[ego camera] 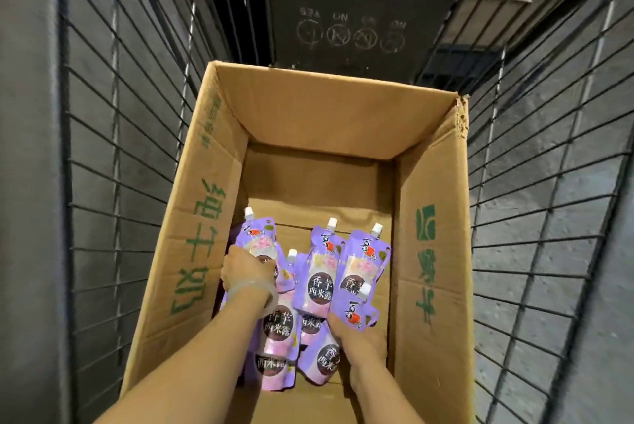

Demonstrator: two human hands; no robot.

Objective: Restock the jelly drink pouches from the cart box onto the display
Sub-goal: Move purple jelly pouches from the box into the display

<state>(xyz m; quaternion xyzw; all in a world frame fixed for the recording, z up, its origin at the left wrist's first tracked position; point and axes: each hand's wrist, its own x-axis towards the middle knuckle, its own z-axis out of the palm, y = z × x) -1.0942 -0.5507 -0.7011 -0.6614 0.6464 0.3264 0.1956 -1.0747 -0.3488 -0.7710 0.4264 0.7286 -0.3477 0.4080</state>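
Left hand (247, 269) gripped a pouch (258, 235) | right hand (360, 338) clutched several pouches (346, 269) | I judged the fanned bunch could slip into box (429, 217).

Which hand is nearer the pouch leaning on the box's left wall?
Left. The left hand grips that pouch; the right hand holds other pouches toward the opposite wall.

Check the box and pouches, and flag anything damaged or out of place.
The cardboard box's far right top corner is torn and ragged. The purple pouches lie jumbled rather than stacked, some held by the left hand and right hand. No leaks visible.
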